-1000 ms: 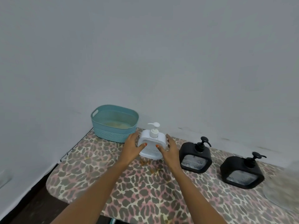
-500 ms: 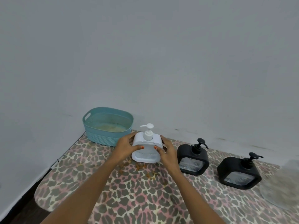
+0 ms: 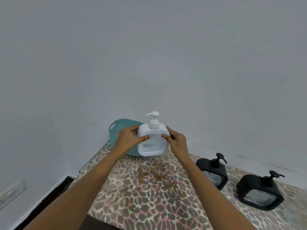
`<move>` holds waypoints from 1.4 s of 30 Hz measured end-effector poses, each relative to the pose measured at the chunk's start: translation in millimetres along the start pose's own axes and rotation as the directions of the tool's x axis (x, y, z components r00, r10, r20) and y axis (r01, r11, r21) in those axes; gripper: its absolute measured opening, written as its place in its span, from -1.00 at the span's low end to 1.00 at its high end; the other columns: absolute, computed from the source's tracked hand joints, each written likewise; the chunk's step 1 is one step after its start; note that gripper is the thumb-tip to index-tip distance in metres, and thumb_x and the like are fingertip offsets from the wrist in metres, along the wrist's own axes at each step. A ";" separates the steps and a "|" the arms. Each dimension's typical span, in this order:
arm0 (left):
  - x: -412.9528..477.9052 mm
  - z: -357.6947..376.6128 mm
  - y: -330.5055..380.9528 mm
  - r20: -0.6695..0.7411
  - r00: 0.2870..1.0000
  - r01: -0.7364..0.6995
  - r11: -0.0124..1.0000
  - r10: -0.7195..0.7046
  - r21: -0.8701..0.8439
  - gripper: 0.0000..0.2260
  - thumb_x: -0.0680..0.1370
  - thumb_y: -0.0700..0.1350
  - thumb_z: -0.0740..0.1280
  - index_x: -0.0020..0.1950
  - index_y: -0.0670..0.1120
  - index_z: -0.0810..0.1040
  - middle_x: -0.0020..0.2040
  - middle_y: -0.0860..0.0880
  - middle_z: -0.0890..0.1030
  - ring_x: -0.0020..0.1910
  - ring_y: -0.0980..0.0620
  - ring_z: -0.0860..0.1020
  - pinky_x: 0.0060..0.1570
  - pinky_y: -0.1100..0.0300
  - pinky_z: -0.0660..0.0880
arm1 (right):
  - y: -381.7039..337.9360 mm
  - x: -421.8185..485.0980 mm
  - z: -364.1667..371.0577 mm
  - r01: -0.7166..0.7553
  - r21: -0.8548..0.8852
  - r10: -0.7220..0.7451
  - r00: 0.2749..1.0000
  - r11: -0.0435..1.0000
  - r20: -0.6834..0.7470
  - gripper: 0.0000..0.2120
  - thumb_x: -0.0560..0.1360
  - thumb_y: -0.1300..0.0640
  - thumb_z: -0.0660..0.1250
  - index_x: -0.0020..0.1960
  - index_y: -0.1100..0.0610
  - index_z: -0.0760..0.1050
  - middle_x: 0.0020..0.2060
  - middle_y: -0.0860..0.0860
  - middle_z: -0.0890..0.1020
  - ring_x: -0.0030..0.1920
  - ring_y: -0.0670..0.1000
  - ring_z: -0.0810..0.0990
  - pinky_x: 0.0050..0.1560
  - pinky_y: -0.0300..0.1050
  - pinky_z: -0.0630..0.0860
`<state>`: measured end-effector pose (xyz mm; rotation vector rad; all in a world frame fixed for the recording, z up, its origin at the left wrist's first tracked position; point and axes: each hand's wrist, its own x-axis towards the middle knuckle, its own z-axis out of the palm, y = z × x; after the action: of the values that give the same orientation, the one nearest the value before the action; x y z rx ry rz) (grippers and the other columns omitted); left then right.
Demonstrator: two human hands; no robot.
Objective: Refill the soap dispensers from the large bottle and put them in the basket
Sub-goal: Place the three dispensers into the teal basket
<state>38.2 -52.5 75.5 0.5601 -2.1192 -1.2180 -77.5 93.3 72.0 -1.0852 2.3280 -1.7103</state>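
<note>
white square plastic soap dispenser with a pump top (image 3: 152, 141), upright, long axis vertical, spout pointing left, lifted clear of the leopard-print covered surface (image 3: 149, 196) and hanging in front of the right end of the teal oval plastic basket (image 3: 116, 130). basket directly behind and slightly left of the dispenser, so the coming move judged to run away from the body and a little leftward, up over the near rim and then down. clamped from both sides: left hand (image 3: 128, 141) wrapped on the left edge with thumb across the front, right hand (image 3: 177, 141) on the right edge with thumb tip pressed to the front face; each grip closed on the body, neither open. left hand nearer the basket. clear window on the front showing pale contents low inside; fill level hard to judge. further out to the right, two black square pump dispensers (image 3: 213, 173) (image 3: 260, 191) standing on the surface, well apart from the hands. orange-brown smears (image 3: 154, 175) on the cloth below the lifted dispenser.
</note>
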 end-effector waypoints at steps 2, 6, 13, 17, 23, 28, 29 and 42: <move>6.0 -10.6 -1.6 -0.039 0.999 0.006 1.000 -0.005 0.004 -0.53 0.32 -0.10 0.52 0.19 -0.16 0.52 0.13 -0.11 0.60 -0.04 0.11 0.51 -0.02 0.27 0.43 | -6.2 12.7 9.8 0.029 -0.026 -0.028 1.000 0.999 0.008 -0.64 0.50 0.22 0.30 0.29 0.18 0.45 0.14 0.11 0.61 0.02 -0.03 0.57 0.02 -0.29 0.49; 22.8 -28.7 -7.7 -0.112 0.994 0.007 0.999 -0.003 0.036 -0.53 0.32 -0.09 0.52 0.18 -0.16 0.52 0.13 -0.10 0.59 -0.03 0.10 0.50 -0.03 0.30 0.40 | -14.5 39.9 30.3 0.090 -0.003 -0.090 0.996 0.996 0.020 -0.68 0.49 0.27 0.31 0.24 0.19 0.50 0.06 0.07 0.64 -0.05 -0.08 0.57 -0.19 -0.57 0.39; 58.7 -41.7 -22.9 -0.206 0.979 0.009 1.000 -0.002 0.030 -0.54 0.30 -0.10 0.53 0.15 -0.12 0.50 0.13 -0.08 0.58 -0.02 0.10 0.49 -0.16 0.41 0.36 | -14.2 95.1 62.4 0.122 -0.098 -0.121 0.993 0.988 0.011 -0.74 0.50 0.27 0.28 0.17 0.22 0.55 0.07 0.12 0.64 0.02 0.02 0.58 0.00 -0.32 0.48; 73.0 -39.2 -44.9 -0.219 0.975 0.050 0.998 -0.042 0.035 -0.51 0.31 -0.13 0.52 0.19 -0.13 0.45 0.17 -0.09 0.53 0.01 0.08 0.46 -0.11 0.33 0.38 | -6.3 113.5 84.4 0.217 -0.279 -0.203 0.976 0.936 0.078 -0.78 0.55 0.26 0.17 0.08 0.20 0.57 -0.04 0.12 0.64 -0.07 0.05 0.53 -0.12 -0.09 0.44; 77.7 -29.9 -76.7 -0.201 0.977 0.110 0.973 -0.068 0.203 -0.47 0.31 -0.17 0.51 0.23 -0.18 0.44 0.19 -0.17 0.51 0.08 -0.05 0.48 0.00 0.20 0.37 | 20.4 127.8 121.9 0.214 -0.432 -0.114 0.963 0.876 0.245 -0.83 0.57 0.29 0.10 -0.18 0.18 0.35 -0.18 0.19 0.54 -0.20 0.08 0.44 -0.24 -0.11 0.30; 75.4 -35.3 -94.3 -0.217 0.975 0.147 0.894 -0.057 0.423 -0.48 0.27 -0.07 0.53 0.14 -0.23 0.48 0.08 -0.22 0.55 0.07 -0.17 0.49 -0.01 0.00 0.44 | 30.7 128.2 149.0 0.164 -0.424 -0.035 0.955 0.891 0.295 -0.82 0.56 0.32 0.07 0.01 0.30 0.45 -0.03 0.22 0.55 -0.07 0.15 0.50 -0.18 -0.10 0.35; 74.6 -35.9 -96.8 -0.230 0.971 0.162 0.872 -0.059 0.463 -0.48 0.26 -0.06 0.53 0.12 -0.25 0.49 0.05 -0.23 0.56 0.04 -0.18 0.49 -0.03 -0.03 0.45 | 31.7 127.5 154.2 0.164 -0.416 -0.031 0.951 0.894 0.307 -0.80 0.56 0.32 0.07 0.06 0.32 0.45 0.00 0.23 0.54 -0.03 0.17 0.51 -0.13 -0.05 0.39; 73.4 -21.5 -106.9 -0.308 0.939 0.267 0.886 -0.151 0.380 -0.50 0.30 -0.19 0.49 0.10 -0.28 0.33 0.10 -0.26 0.37 0.07 -0.21 0.35 -0.11 0.15 0.26 | 41.8 130.9 176.3 0.123 -0.278 -0.024 0.942 0.953 0.336 -0.73 0.53 0.37 0.11 0.20 0.34 0.41 0.11 0.26 0.53 0.09 0.20 0.48 0.08 -0.03 0.40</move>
<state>6.3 -163.4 12.6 1.1086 -2.1216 -0.7324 -120.6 -118.2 13.9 -1.3979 2.3908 -1.1057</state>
